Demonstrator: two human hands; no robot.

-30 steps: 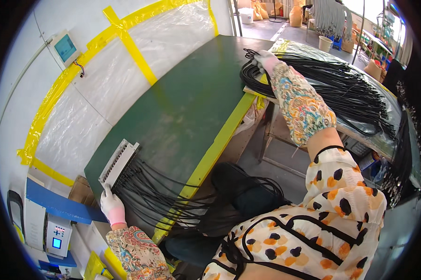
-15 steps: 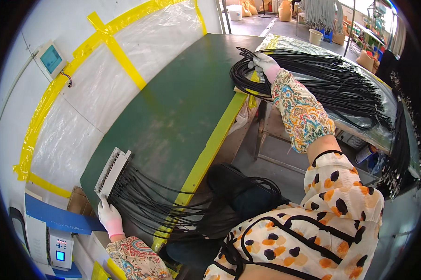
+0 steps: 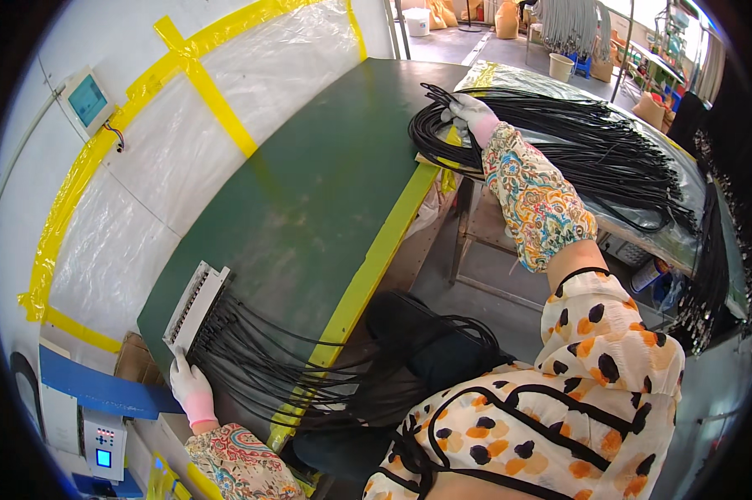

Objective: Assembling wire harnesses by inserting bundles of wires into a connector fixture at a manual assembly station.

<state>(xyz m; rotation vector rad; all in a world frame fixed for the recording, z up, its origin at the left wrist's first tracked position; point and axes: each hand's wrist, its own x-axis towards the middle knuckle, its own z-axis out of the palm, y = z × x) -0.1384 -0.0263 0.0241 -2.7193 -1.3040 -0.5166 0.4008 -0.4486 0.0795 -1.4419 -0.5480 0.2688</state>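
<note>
My left hand [image 3: 192,390], in a white glove with a pink cuff, has its fingers closed at the near end of a pale slotted strip [image 3: 197,308]. A row of black cables [image 3: 251,354] runs out of that strip, over the table's yellow edge and across my lap. Far off to the right, my gloved right hand [image 3: 473,115] is closed on the looped end of a large bundle of black cables [image 3: 592,137]. Some of its fingertips are hidden among the loops.
The green tabletop [image 3: 309,192] has a yellow-taped edge [image 3: 376,267]. A plastic-covered side table [image 3: 517,77] carries the bundle. At the lower left stands a machine with a lit panel [image 3: 103,446]. A small screen [image 3: 86,102] hangs on the wall. More cables [image 3: 709,275] hang at the right.
The whole view has shifted very slightly. Both hands stay at the same strip and bundle, with no clear change in their hold.
</note>
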